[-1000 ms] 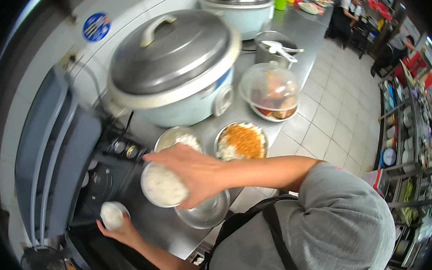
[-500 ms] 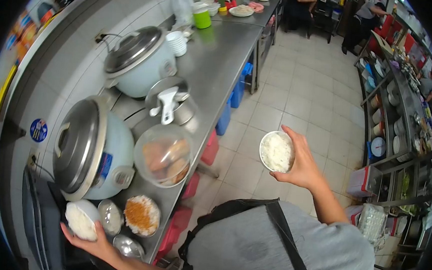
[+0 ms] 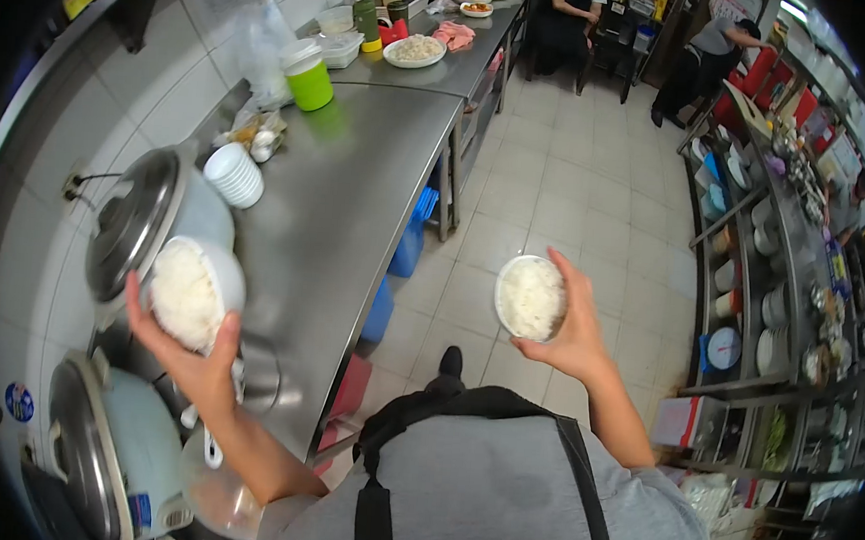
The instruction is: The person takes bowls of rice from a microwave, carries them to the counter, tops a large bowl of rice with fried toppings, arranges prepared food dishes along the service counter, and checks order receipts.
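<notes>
We note the left hand (image 3: 196,359) has lifted its rice bowl (image 3: 193,291) off the tabletop (image 3: 348,194), fingers closed around it. The right hand (image 3: 574,330) still grips the second rice bowl (image 3: 530,297) over the floor.

White rice (image 3: 186,296) fills a white bowl (image 3: 224,273) in the left hand (image 3: 195,369); a second white bowl (image 3: 530,297) of white rice sits in the right hand (image 3: 576,335). The tabletop (image 3: 359,175) is grey steel. The cookers (image 3: 140,224) are pale blue with grey lids. The cup (image 3: 310,83) is green, the floor (image 3: 578,190) is pale tiles, and the shirt (image 3: 497,495) is grey with black straps.
</notes>
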`<state>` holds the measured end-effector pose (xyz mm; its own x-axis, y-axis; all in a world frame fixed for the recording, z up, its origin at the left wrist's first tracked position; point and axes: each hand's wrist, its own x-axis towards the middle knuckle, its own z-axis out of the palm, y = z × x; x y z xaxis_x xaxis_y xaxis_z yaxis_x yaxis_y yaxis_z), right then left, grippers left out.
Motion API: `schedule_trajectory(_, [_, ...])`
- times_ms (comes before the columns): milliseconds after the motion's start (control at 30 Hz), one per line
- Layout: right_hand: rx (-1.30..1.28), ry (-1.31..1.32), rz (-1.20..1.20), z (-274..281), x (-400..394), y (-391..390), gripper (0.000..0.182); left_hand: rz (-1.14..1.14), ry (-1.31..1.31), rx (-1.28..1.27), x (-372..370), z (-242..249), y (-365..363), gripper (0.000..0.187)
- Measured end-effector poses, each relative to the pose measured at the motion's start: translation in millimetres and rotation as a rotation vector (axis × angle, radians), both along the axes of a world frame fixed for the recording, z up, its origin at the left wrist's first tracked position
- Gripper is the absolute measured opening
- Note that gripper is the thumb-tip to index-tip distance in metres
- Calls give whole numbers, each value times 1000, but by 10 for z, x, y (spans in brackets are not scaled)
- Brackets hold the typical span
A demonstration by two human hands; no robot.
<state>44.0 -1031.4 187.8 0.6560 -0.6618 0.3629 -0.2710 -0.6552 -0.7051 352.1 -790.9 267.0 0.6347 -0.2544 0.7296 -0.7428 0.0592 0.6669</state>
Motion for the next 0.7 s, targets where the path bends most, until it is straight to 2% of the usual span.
schedule_trajectory(33, [7,57,-112,-46,-25,-307,107,-43,113,-7,118,-27,-396,104])
schedule_trajectory(133, [-45,168,-367,-27,-221,-1052,104,-122,142,74,458,-109,-1509,104])
schedule_trajectory(200, [-25,218,-551,-62,-451,-1438,105,-241,147,147,600,-97,-2196,105])
schedule_trajectory(233, [3,235,-647,-107,-576,-1626,106,-368,215,92,593,-56,-2563,106])
schedule_trajectory(267, [-12,226,-718,-156,-704,-1809,106,-371,214,97,618,-55,-2915,106])
schedule_trajectory(333, [-35,169,-826,-302,-939,-2198,106,-533,261,111,688,-112,-3618,105])
schedule_trajectory(400, [25,169,-959,-351,-1070,-2616,103,-529,200,163,725,-147,-4278,105])
schedule_trajectory(467, [-87,191,-1029,-526,-1237,-3137,102,-556,173,201,750,-198,-4932,106])
schedule_trajectory(533, [-33,258,-1112,-515,-1240,-3756,102,-543,181,216,782,-253,-5539,107])
schedule_trajectory(700, [-98,266,-975,-310,-902,-5657,103,-405,130,320,953,-173,-6931,105])
